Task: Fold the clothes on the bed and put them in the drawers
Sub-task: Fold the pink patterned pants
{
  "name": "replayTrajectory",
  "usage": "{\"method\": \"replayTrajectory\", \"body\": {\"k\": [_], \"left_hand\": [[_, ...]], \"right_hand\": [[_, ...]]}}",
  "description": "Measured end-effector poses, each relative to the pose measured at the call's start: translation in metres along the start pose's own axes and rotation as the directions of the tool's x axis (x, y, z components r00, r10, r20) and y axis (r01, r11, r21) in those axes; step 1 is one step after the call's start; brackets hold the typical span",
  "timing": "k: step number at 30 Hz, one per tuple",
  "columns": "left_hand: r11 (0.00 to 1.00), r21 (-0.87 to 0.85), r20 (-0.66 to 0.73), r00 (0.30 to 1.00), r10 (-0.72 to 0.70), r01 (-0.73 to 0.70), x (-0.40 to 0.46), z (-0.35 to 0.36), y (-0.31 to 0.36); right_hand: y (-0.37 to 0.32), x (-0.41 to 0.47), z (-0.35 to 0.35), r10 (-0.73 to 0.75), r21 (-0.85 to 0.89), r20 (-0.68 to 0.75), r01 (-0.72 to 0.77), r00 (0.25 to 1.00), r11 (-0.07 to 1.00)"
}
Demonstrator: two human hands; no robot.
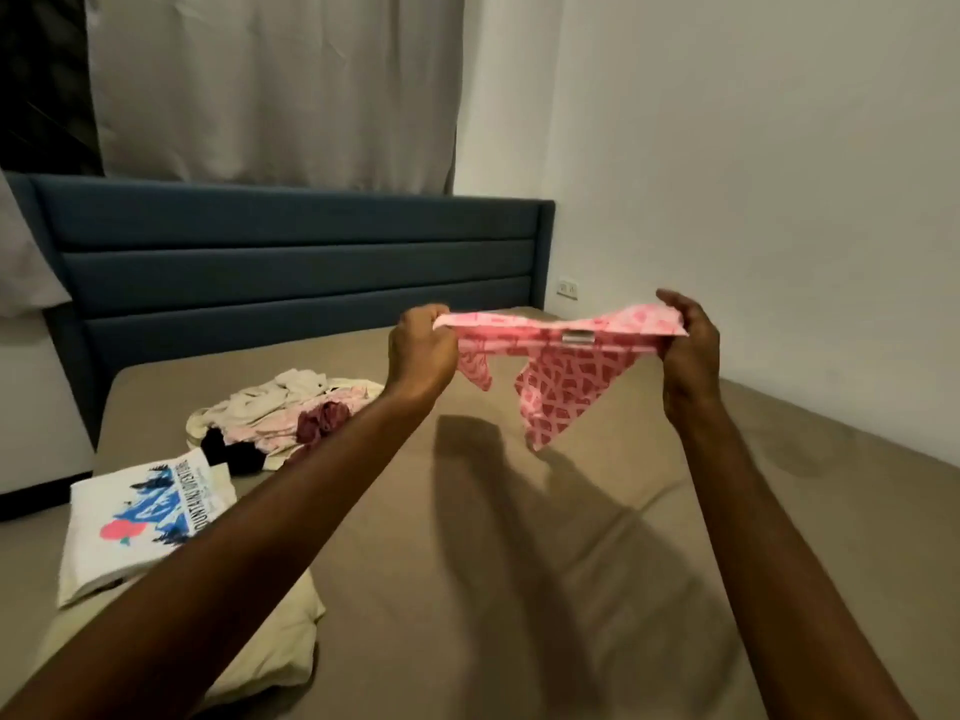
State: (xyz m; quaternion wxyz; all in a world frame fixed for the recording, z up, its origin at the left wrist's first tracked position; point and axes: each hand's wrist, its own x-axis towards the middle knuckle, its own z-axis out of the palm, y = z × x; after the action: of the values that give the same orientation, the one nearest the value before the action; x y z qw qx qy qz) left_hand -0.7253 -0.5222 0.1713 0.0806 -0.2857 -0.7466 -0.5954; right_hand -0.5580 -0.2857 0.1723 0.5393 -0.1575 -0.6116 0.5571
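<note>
- Left hand (423, 350) and right hand (688, 350) both raised over the bed (519, 563), arms stretched forward.
- Each hand pinches one end of a pink patterned garment (558, 376) — fingers curled round the waistband, which is pulled taut between them; the rest hangs clear of the sheet.
- Loose heap of unfolded clothes (285, 413) lies on the bed, to the left near the blue headboard (291, 262).
- Folded white printed T-shirt (140, 517) nearer the left edge, resting on a cream pillow (265, 641).
</note>
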Motion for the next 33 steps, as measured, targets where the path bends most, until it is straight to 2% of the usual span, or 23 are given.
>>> {"method": "replayTrajectory", "body": {"k": [2, 5, 8, 12, 14, 16, 18, 20, 21, 23, 26, 29, 33], "left_hand": [[0.979, 0.202, 0.040, 0.998, -0.046, 0.037, -0.069, -0.012, -0.040], [0.877, 0.477, 0.187, 0.969, -0.159, 0.052, -0.174, -0.022, -0.105], [0.741, 0.671, 0.307, 0.913, -0.269, -0.007, -0.268, -0.027, -0.151], [0.586, 0.796, 0.373, 0.884, -0.280, -0.150, -0.354, -0.031, -0.173], [0.523, 0.823, 0.422, 0.856, -0.298, -0.223, -0.378, -0.031, -0.174], [0.460, 0.825, 0.502, 0.799, -0.332, -0.327, -0.391, -0.032, -0.174], [0.489, 0.775, 0.573, 0.772, -0.276, -0.400, -0.391, -0.032, -0.172], [0.569, 0.721, 0.581, 0.792, -0.185, -0.396, -0.385, -0.026, -0.172], [0.585, 0.714, 0.582, 0.791, -0.188, -0.385, -0.382, -0.020, -0.173], [0.570, 0.727, 0.594, 0.767, -0.242, -0.383, -0.379, -0.003, -0.176], [0.513, 0.745, 0.612, 0.744, -0.269, -0.427, -0.382, 0.018, -0.186], [0.520, 0.703, 0.652, 0.731, -0.200, -0.485, -0.376, 0.016, -0.196], [0.410, 0.675, 0.683, 0.730, -0.032, -0.613, -0.378, 0.003, -0.187]], "right_hand": [[0.030, -0.068, -0.030, 0.005, -0.268, -0.080, -0.027, 0.997, 0.963], [0.081, -0.173, -0.081, 0.063, -0.488, -0.147, -0.128, 0.987, 0.863], [0.127, -0.265, -0.123, 0.170, -0.605, -0.153, -0.228, 0.974, 0.763], [0.156, -0.355, -0.159, 0.288, -0.679, -0.165, -0.320, 0.943, 0.661], [0.161, -0.380, -0.173, 0.280, -0.698, -0.175, -0.319, 0.944, 0.641], [0.161, -0.393, -0.185, 0.284, -0.678, -0.215, -0.352, 0.934, 0.645], [0.164, -0.395, -0.196, 0.292, -0.669, -0.240, -0.376, 0.926, 0.641], [0.167, -0.394, -0.202, 0.271, -0.715, -0.197, -0.327, 0.942, 0.617], [0.170, -0.395, -0.203, 0.251, -0.750, -0.165, -0.286, 0.954, 0.596], [0.174, -0.398, -0.204, 0.214, -0.782, -0.130, -0.233, 0.968, 0.578], [0.178, -0.402, -0.207, 0.188, -0.748, -0.171, -0.252, 0.967, 0.614], [0.180, -0.403, -0.212, 0.192, -0.711, -0.208, -0.283, 0.959, 0.644], [0.174, -0.399, -0.214, 0.206, -0.696, -0.151, -0.252, 0.967, 0.672]]}}
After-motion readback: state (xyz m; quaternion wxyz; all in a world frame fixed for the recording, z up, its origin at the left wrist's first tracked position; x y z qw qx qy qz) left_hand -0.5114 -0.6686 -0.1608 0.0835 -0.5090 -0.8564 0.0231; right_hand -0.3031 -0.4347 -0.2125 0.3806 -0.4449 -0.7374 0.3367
